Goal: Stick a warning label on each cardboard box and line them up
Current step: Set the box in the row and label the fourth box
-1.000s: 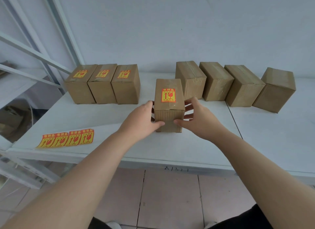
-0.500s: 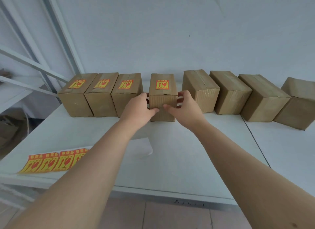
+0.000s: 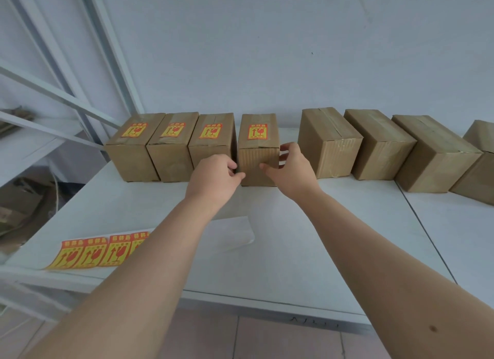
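Observation:
Three cardboard boxes with yellow-red warning labels (image 3: 133,144) (image 3: 171,144) (image 3: 211,142) stand side by side at the back left of the white table (image 3: 334,238). A fourth labelled box (image 3: 258,155) stands right against them. My left hand (image 3: 213,176) grips its left front corner, thumb on the front face, fingers curled into the gap. On the other side my right hand (image 3: 291,168) holds it, thumb on the front and fingers on the right side. Several unlabelled boxes (image 3: 328,142) (image 3: 379,144) (image 3: 435,152) stand in a row further right.
A strip of several warning labels (image 3: 93,253) lies near the table's front left edge, partly under my left forearm. A white backing sheet (image 3: 235,233) lies mid-table. A metal shelf frame (image 3: 66,99) rises at the left. The wall is right behind the boxes.
Both hands have slid the labelled box from the table's middle back and left, up against the third labelled box. The labels strip has not moved.

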